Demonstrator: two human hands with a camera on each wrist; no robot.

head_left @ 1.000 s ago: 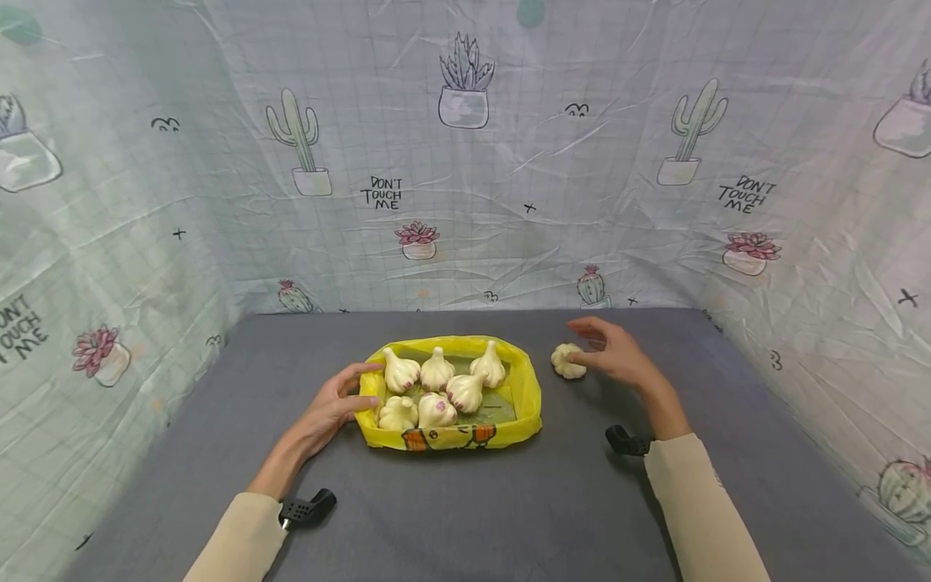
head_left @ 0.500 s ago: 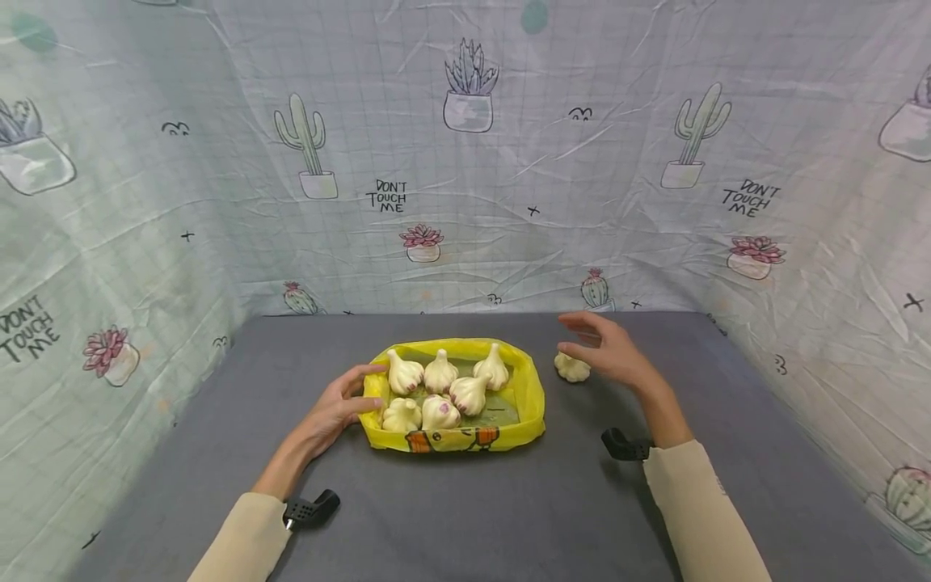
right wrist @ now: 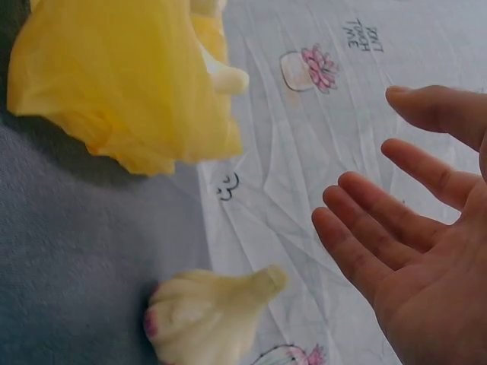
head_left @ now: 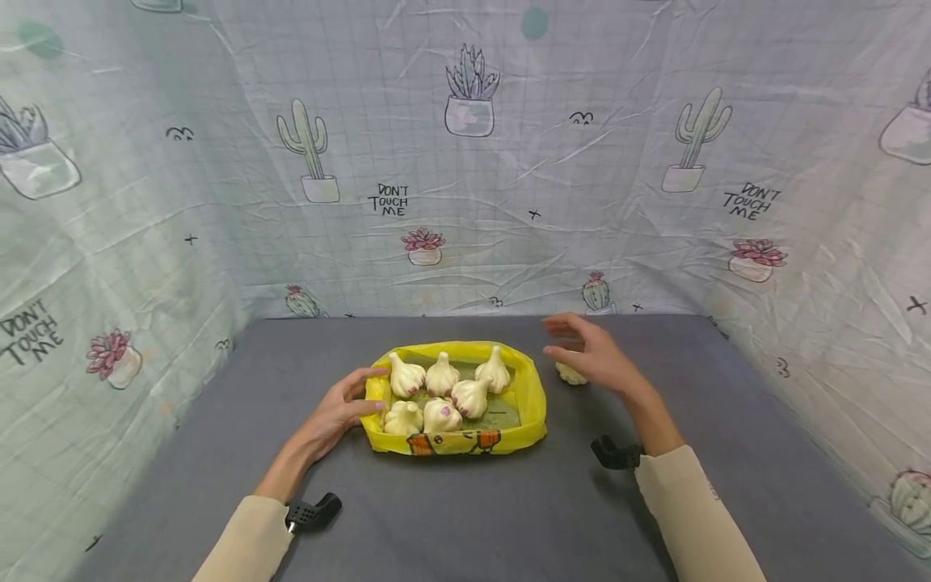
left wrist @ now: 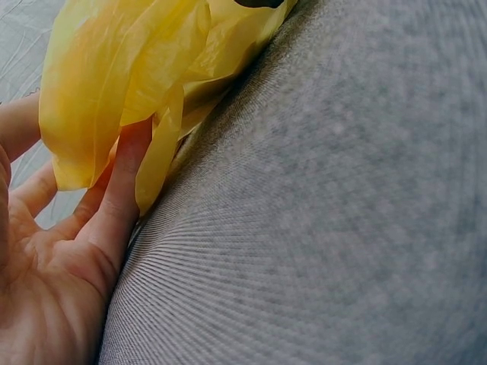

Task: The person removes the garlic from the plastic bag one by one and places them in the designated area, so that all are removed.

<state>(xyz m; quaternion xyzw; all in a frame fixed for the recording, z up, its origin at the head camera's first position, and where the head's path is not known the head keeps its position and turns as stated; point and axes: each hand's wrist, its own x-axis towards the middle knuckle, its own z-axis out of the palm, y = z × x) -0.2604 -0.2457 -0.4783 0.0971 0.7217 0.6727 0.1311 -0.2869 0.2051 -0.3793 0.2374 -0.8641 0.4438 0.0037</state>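
Note:
An oblong yellow plastic bag [head_left: 534, 404], standing open like a shallow basket, holds several whitish garlic bulbs [head_left: 441, 376] with purple marks. At its left end my left hand [head_left: 333, 414] grips the rim; in the left wrist view the fingers [left wrist: 122, 190] go in behind a fold of the plastic. To the right of the bag, a single garlic bulb [right wrist: 209, 315] rests on the table, partly covered by my right hand [head_left: 592, 353] in the head view. That right hand holds nothing, its fingers extended and apart from the bulb in the right wrist view.
Dark grey cloth covers the table [head_left: 465, 517]. A pale curtain [head_left: 465, 202] printed with cacti closes off the back and both sides. Each wrist carries a black camera mount [head_left: 614, 453] close to the tabletop.
My right hand has moved left, away from touching the loose garlic bulb to a place over it, toward the bag. My left hand keeps its place at the rim. The head view has shifted slightly.

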